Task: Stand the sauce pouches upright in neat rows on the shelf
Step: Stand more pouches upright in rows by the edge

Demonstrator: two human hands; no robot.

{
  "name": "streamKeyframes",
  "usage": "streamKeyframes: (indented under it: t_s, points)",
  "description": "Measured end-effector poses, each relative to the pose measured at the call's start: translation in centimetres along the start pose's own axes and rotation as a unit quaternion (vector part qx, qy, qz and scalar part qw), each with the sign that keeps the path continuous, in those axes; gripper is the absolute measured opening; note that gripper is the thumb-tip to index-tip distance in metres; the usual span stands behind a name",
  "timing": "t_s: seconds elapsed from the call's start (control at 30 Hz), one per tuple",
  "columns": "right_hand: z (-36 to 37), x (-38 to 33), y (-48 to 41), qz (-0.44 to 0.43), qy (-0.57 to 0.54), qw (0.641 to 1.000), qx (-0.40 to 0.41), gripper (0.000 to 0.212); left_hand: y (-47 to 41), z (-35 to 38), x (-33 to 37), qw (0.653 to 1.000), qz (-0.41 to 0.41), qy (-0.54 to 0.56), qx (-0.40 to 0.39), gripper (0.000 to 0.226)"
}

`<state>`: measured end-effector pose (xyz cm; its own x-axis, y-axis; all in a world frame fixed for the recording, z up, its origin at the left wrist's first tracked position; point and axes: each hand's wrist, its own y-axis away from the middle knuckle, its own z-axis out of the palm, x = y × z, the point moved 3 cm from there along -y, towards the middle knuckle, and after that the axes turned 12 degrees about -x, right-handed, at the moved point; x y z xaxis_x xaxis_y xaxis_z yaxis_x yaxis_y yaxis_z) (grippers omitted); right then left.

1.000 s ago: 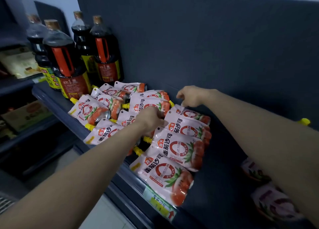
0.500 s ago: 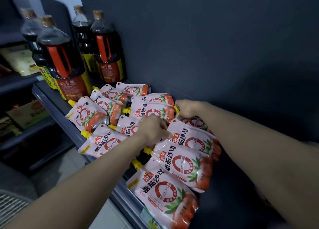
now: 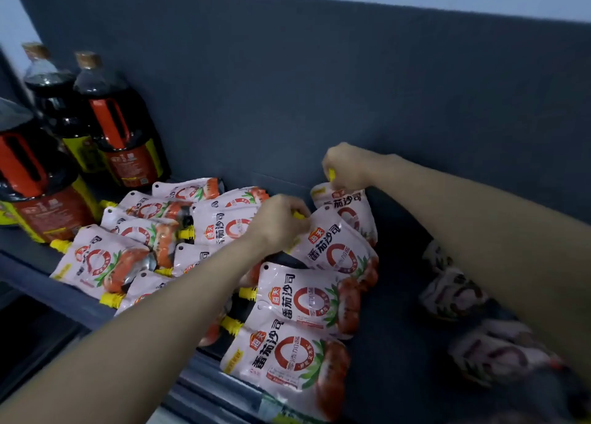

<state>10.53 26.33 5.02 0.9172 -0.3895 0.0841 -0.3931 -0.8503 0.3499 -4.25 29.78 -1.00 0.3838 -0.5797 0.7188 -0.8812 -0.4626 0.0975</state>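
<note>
Far left, dark bottles [image 3: 118, 129] stand against the back wall [image 3: 319, 87]. Beside them, sauce pouches [image 3: 99, 260] lie flat in a jumble on the shelf [image 3: 399, 343]. The left hand [image 3: 276, 222] is curled round the yellow spout of the near pouch [image 3: 332, 247]. The right hand [image 3: 347, 164] pinches the spout of the far pouch [image 3: 347, 206], close to the wall. Both pouches lean, spout end raised, so the standing-up step seems under way. Next, each base likely needs setting down flat and square, or the pouch may slump.
</note>
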Motion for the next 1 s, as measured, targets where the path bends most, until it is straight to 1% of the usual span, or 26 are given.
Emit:
streamKeyframes:
  t_s: [0.07, 0.2, 0.33, 0.43, 0.47, 0.57, 0.67, 0.73, 0.83, 1.0]
  points:
    - [0.0, 2.0, 1.7, 0.042, -0.013, 0.999, 0.005, 0.01, -0.5, 0.0, 1.6, 0.999, 0.025, -0.024, -0.002, 0.004]
    - [0.7, 4.6, 3.7, 0.091, -0.039, 0.994, 0.034, 0.019, -1.2, 0.3, 4.1, 0.996, 0.076, -0.034, -0.015, 0.01]
    - [1.6, 5.4, 4.5, 0.11, -0.063, 0.991, 0.04, 0.02, -1.6, 0.7, 5.4, 0.994, 0.103, -0.041, -0.022, 0.008]
    - [1.8, 5.8, 5.0, 0.107, -0.082, 0.991, 0.026, 0.02, -1.8, 0.8, 6.0, 0.992, 0.114, -0.046, -0.02, 0.005]
    - [1.6, 5.9, 5.3, 0.105, -0.085, 0.991, 0.02, 0.023, -1.9, 0.9, 6.1, 0.992, 0.115, -0.046, -0.021, 0.006]
    - [1.1, 6.1, 6.7, 0.116, -0.089, 0.989, 0.003, 0.047, -2.0, 1.2, 6.7, 0.992, 0.119, -0.041, -0.025, 0.015]
    - [0.8, 6.5, 8.3, 0.125, -0.127, 0.984, 0.016, 0.059, -2.3, 1.9, 7.4, 0.992, 0.123, -0.03, -0.024, 0.008]
    - [0.7, 6.8, 9.4, 0.131, -0.149, 0.98, 0.033, 0.057, -2.3, 2.5, 7.9, 0.991, 0.131, -0.021, -0.028, 0.013]
    - [0.8, 7.2, 10.5, 0.143, -0.167, 0.974, 0.062, 0.049, -2.2, 3.4, 8.7, 0.989, 0.142, -0.022, -0.045, 0.017]
    - [0.5, 6.9, 11.9, 0.153, -0.178, 0.968, 0.087, 0.044, -1.7, 3.5, 8.6, 0.984, 0.155, -0.013, -0.091, 0.009]
